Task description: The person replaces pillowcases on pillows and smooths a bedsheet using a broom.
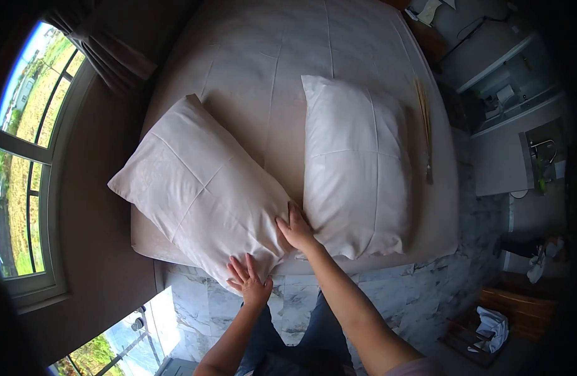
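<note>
Two pale pillows in light cases lie on the bed. The left pillow (201, 182) sits at a slant, its near end at the bed's front edge. My left hand (254, 288) rests on that near end with fingers spread flat over the fabric. At the pillow's right near side, my right hand (296, 233) grips the edge, its thumb on top and its other fingers partly hidden along the side. The right pillow (354, 169) lies just beyond this hand, roughly straight along the bed.
A fitted sheet covers the bed (251, 56). A bundle of thin straw-like stalks (425, 125) lies along its right side. Windows (31, 169) and a gathered curtain (100, 47) are on the left. Marble-patterned floor (389, 282) surrounds the near edge. White cloth (491, 327) lies at lower right.
</note>
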A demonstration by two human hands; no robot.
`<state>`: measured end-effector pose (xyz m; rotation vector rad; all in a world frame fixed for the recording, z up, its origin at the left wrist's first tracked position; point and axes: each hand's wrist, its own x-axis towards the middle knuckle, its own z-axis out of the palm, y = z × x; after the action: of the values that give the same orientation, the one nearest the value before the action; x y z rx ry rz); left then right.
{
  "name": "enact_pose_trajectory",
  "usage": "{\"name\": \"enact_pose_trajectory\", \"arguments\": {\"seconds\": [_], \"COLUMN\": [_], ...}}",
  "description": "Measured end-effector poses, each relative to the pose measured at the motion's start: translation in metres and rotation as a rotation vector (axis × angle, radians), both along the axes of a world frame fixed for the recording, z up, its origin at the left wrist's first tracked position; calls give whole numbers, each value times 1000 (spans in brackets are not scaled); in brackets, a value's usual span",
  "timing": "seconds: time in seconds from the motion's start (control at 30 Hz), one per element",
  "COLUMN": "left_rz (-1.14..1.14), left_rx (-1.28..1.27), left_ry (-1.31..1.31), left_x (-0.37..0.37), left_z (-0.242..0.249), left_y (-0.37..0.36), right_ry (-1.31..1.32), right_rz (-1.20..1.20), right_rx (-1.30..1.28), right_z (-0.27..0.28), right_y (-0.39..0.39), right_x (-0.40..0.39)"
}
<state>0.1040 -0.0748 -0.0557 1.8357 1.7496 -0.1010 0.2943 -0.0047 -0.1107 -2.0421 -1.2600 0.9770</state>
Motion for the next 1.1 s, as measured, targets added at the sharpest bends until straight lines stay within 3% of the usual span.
{"name": "enact_pose_trajectory", "arguments": {"seconds": [0.07, 0.13, 0.2, 0.23, 0.27, 0.33, 0.47, 0.57, 0.6, 0.63, 0.67, 0.73, 0.77, 0.8, 0.87, 0.93, 0.97, 1.07, 1.1], "left_rz": [141, 206, 118, 44, -29, -82, -140, -127, -161, -161, -166, -190, -194, -199, -220, -238, -235, -241, -237], "left_rx": [62, 157, 229, 249, 266, 260, 249, 89, 63, 32, 19, -45, -62, -78, -80, -57, -70, -129, -141], "left_ry": [-33, -47, -81, -127, -172, -246, -197, -61, 40, 40, 19, 68, 84, 97, 123, 138, 132, 130, 130], "left_x": [19, 50, 104, 136, 170, 239, 343, 377, 379, 380, 379, 389, 391, 394, 397, 393, 392, 393, 394], "left_z": [0, 0, 6, 7, 10, 13, 22, 7, -2, -10, -20, -25, -29, -34, -47, -62, -67, -66, -64], "left_y": [-12, -24, -36, -40, -43, -43, -25, -15, -16, -15, -14, -9, -7, -5, 0, 2, 4, 10, 12], "right_ry": [-57, 242, 276, -81, -455, -555, -455, -91, 207, 531, 406, -301, -601, -724, -571, -567, -573, -147, 10], "right_rz": [312, 501, 280, 168, 118, 95, 319, 651, 547, 275, 109, -291, -418, -530, -652, -623, -645, -523, -612], "right_rx": [-87, -141, 102, 363, 352, 209, 312, -79, -341, -350, -122, 290, 269, 121, 15, -221, -185, -202, -134], "right_z": [35, 88, 113, 116, 123, 99, 55, 83, 121, 107, 86, 20, -2, -23, -48, -54, -61, -63, -36], "right_y": [-29, -49, -64, -66, -71, -87, -144, -166, -146, -142, -134, -113, -105, -99, -94, -89, -86, -72, -60], "right_x": [13, 54, 107, 136, 169, 226, 273, 314, 352, 385, 419, 486, 513, 538, 561, 561, 562, 565, 546]}}
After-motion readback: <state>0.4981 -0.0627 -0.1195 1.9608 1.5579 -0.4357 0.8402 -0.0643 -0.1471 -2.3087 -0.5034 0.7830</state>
